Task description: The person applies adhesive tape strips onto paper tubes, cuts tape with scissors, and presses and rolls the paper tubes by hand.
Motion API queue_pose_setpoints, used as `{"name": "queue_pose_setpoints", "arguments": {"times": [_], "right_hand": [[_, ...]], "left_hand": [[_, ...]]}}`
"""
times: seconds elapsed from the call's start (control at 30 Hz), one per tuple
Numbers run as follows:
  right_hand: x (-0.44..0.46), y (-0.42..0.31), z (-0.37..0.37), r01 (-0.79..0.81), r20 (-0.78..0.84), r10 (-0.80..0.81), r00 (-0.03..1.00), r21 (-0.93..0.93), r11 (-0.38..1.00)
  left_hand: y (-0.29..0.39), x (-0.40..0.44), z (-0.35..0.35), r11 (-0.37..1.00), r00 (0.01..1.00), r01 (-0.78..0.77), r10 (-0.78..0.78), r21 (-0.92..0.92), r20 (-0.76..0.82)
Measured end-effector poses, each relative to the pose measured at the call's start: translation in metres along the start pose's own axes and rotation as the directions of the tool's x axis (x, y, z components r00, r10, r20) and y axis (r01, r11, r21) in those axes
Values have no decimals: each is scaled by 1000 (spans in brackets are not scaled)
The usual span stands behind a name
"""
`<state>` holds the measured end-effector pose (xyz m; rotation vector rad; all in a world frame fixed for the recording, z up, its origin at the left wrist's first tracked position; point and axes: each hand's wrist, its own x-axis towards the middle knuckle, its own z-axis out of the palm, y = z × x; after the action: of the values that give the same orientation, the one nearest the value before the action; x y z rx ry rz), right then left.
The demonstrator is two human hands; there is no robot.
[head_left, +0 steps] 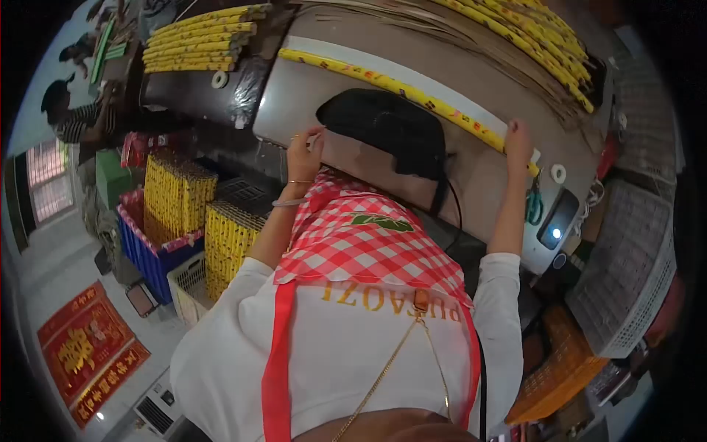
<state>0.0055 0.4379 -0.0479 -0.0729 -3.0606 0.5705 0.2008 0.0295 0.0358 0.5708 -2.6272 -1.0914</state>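
Uneven pressure from the right fingers (517,127), grip unclear, could skew the yellow tube (436,107) by them, while the left fingers (314,135) curl, contents hidden.

Table (294,92) is carrying many things. One yellow tube (390,85) is lying lengthwise, w/ white strip (442,92) along its far side. Blk item (383,129), type unclear, is lying nr the near edge. Thin brn strips (471,37) are lying behind, w/ yellow bundle (515,40) at far R. At R end, tape roll (557,174), scissors (534,204) and blk device (559,221) w/ lit spot are lying close together.
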Motion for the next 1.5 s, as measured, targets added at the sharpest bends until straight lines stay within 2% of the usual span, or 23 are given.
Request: {"name": "queue_pose_setpoints", "arguments": {"times": [0.1, 0.17, 0.2, 0.23, 0.27, 0.3, 0.33, 0.37, 0.4, 0.43, 0.47, 0.5, 0.57, 0.67, 0.77, 0.8, 0.87, 0.97, 1.07, 1.27, 1.5], "right_hand": [[-4, 7, -22, -147, -44, 145, 988, -32, 989], [-10, -1, -40, -173, -62, 168, 984, -94, 980], [-18, -11, -47, -113, -147, 103, 984, -56, 992], [-29, -23, -53, -54, -233, 46, 971, -25, 998], [-43, -38, -58, -53, -238, 44, 970, -31, 998], [-58, -59, -62, -56, -256, 89, 963, 130, 990], [-72, -84, -64, -56, -271, 137, 953, 286, 957], [-85, -111, -61, -123, -243, 237, 940, 408, 905], [-98, -137, -55, -182, -205, 328, 922, 516, 837], [-107, -156, -45, -202, -176, 328, 928, 502, 841], [-115, -174, -35, -218, -148, 324, 934, 481, 849], [-121, -201, -26, -184, -145, 307, 941, 545, 818], [-124, -256, -10, -124, -109, 236, 966, 605, 787], [-113, -317, 18, 9, -77, 43, 996, 568, 823], [-97, -353, 33, 273, -62, -274, 960, 439, 856], [-93, -361, 39, 266, -49, -272, 961, 431, 862], [-90, -376, 43, 348, -21, -364, 931, 353, 868], [-93, -395, 46, 389, -29, -397, 917, 282, 877], [-102, -401, 47, 335, 15, -352, 936, 269, 903], [-127, -385, 39, 193, 70, -218, 973, 267, 944], [-133, -367, 40, 122, 120, -157, 980, 257, 959]], "left_hand": [[3, 3, -10, 997, 996, 54, -57, -46, -69], [30, 12, -26, 976, 996, 84, -87, -202, -5], [42, 17, -36, 977, 999, -40, 41, -211, 4], [58, 23, -54, 976, 999, -41, 41, -216, -2], [78, 31, -75, 918, 971, -107, 179, -383, 158], [96, 41, -98, 825, 895, -142, 343, -547, 285], [109, 51, -118, 667, 813, -226, 530, -711, 239], [122, 61, -140, 462, 707, -273, 691, -844, 150], [135, 67, -172, 425, 650, -166, 726, -890, 226], [134, 73, -176, 67, 610, -168, 791, -983, -50], [140, 84, -207, 23, 552, -8, 834, -1000, 15], [143, 94, -231, -28, 525, 80, 851, -996, 18], [137, 112, -259, -112, 513, 163, 858, -980, -13], [114, 146, -284, -98, 457, 314, 888, -944, 60], [65, 155, -303, -79, 417, 417, 902, -905, 113], [40, 147, -320, -146, 402, 585, 906, -798, 129], [7, 143, -326, -213, 389, 735, 910, -643, 143], [0, 172, -316, -209, 371, 706, 923, -677, 102], [-4, 197, -294, -192, 355, 654, 932, -732, 72], [-11, 218, -281, -214, 350, 672, 935, -709, 50], [-12, 221, -279, -232, 360, 680, 932, -695, 41]]}}
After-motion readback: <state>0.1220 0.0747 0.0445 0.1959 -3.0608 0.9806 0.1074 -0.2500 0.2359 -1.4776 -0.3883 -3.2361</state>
